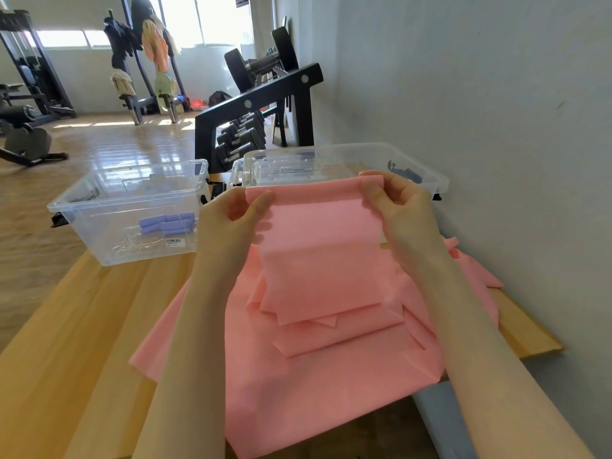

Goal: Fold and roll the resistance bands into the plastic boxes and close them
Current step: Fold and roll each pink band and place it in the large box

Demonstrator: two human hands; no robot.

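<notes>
Both hands up over the wooden surface (76, 342), holding a pink resistance band (318, 260) by its top edge. L hand (231, 213) pinches the top-left corner, thumb in front; R hand (394, 207) pinches the top-right corner, fingers curled over the edge. Each grip is closed on the band. Band hangs down from that edge in a folded panel; lower part lies in stacked, stepped folds on the surface, w/ the loose remainder spread wide, its near edge draping off the surface front and its right side bunched against the wall (496, 111).

Clear plastic box (126, 210) sits at left, lid off, near the surface's left edge; purple rolled bands (165, 223) inside on the bottom. Second clear box (347, 164) directly behind the held edge, close to the wall; contents hard to tell. Small gap btwn the two boxes.

Bare wood at near left, in front of the left box. Dumbbell rack (255, 120) stands beyond the far edge.
</notes>
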